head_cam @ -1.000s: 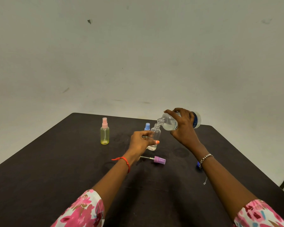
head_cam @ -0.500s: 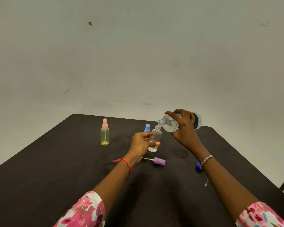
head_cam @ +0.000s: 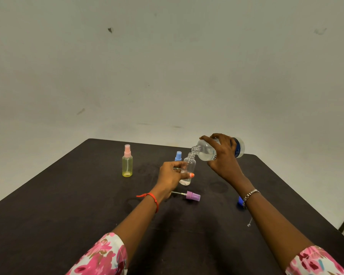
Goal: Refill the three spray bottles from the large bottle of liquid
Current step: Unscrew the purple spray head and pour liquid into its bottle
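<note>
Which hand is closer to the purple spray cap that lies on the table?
Left. The left hand grips the small clear bottle just behind the purple spray cap; the right hand tilts the large bottle higher up, farther back.

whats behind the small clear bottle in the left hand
A light blue plastic spray cap shows behind the small clear plastic bottle. The body beneath it is covered by that bottle and the left hand, so its fill cannot be seen.
</note>
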Tool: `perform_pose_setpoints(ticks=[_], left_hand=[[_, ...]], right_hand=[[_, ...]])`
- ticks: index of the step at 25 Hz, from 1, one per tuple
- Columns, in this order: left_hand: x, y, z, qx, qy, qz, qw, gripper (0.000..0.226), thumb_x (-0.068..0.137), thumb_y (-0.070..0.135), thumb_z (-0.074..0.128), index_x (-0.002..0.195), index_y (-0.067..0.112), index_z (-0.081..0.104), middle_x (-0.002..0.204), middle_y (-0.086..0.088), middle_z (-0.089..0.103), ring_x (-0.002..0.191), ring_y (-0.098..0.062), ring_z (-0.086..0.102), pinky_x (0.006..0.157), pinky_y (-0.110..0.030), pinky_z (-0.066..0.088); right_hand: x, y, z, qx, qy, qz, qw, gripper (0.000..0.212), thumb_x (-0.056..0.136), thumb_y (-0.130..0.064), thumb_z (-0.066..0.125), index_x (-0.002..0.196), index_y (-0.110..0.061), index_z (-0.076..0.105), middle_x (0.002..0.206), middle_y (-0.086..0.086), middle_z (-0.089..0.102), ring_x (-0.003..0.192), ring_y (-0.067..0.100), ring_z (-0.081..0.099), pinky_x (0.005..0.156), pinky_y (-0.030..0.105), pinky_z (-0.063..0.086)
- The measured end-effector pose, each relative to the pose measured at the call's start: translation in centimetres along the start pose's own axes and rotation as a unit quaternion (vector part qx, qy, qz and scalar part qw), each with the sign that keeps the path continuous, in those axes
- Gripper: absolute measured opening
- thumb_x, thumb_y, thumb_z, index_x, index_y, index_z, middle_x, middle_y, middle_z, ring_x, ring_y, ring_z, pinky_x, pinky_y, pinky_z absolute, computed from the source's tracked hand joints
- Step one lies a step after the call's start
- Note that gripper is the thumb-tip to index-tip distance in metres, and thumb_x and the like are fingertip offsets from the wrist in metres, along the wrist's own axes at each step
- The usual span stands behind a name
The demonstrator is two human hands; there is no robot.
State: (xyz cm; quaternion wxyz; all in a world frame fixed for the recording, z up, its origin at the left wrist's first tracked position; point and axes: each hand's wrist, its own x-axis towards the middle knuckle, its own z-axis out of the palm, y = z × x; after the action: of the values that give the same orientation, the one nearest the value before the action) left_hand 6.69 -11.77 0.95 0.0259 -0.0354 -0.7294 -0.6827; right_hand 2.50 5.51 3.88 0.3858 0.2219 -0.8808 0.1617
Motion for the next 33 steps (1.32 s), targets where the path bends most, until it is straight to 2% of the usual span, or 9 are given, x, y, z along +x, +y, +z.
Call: perform_pose_setpoints(ticks=[5,12,17,22,33], left_hand=[[0.1,-0.12,0.1,0.006,-0.003,-0.001,1.0,0.051,0.072,0.002,0.072,0.121,0.004,0.057,0.124,-0.014,0.06,0.113,-0.027,0.059,0.098,-0.038,0.048],[0.06,0.05,0.09,0.007,0.002,-0.001,1.0,0.052,0.072,0.002,0.072,0.121,0.004,0.056,0.124,-0.014,0.06,0.113,-0.026,0.059,0.095,-0.034,0.047],[0.13,0.1,0.11,0.003,0.006,-0.002,1.0,0.051,0.071,0.001,0.073,0.12,0.003,0.058,0.122,-0.015,0.062,0.111,-0.026,0.06,0.094,-0.034,0.048],[0.15,0.1,0.18,0.002,0.006,-0.003,1.0,0.05,0.071,0.001,0.073,0.119,0.004,0.058,0.122,-0.014,0.062,0.111,-0.026,0.06,0.096,-0.035,0.048],[0.11,0.19,0.31,0.004,0.003,0.001,1.0,0.049,0.072,0.002,0.072,0.119,0.004,0.059,0.123,-0.014,0.061,0.112,-0.025,0.059,0.093,-0.033,0.047]], right_hand=[[0.05,-0.03,-0.05,0.002,-0.001,-0.002,1.0,0.072,0.061,0.002,0.071,0.12,-0.03,0.046,0.118,0.015,0.052,0.118,0.034,0.04,0.103,0.052,0.02],[0.15,-0.1,-0.08,0.003,0.002,-0.005,1.0,0.071,0.062,0.001,0.073,0.12,-0.028,0.047,0.118,0.016,0.052,0.118,0.035,0.041,0.103,0.054,0.022],[0.25,-0.17,-0.26,0.001,0.002,-0.004,1.0,0.068,0.062,0.002,0.072,0.121,-0.025,0.05,0.118,0.016,0.051,0.118,0.035,0.042,0.104,0.051,0.019],[0.28,-0.22,-0.27,0.003,0.003,-0.008,1.0,0.073,0.062,0.002,0.073,0.12,-0.031,0.044,0.119,0.016,0.052,0.118,0.035,0.042,0.103,0.051,0.019],[0.27,-0.09,-0.45,-0.01,0.01,-0.009,1.0,0.067,0.062,0.003,0.072,0.12,-0.024,0.052,0.118,0.016,0.052,0.117,0.033,0.041,0.103,0.051,0.02]])
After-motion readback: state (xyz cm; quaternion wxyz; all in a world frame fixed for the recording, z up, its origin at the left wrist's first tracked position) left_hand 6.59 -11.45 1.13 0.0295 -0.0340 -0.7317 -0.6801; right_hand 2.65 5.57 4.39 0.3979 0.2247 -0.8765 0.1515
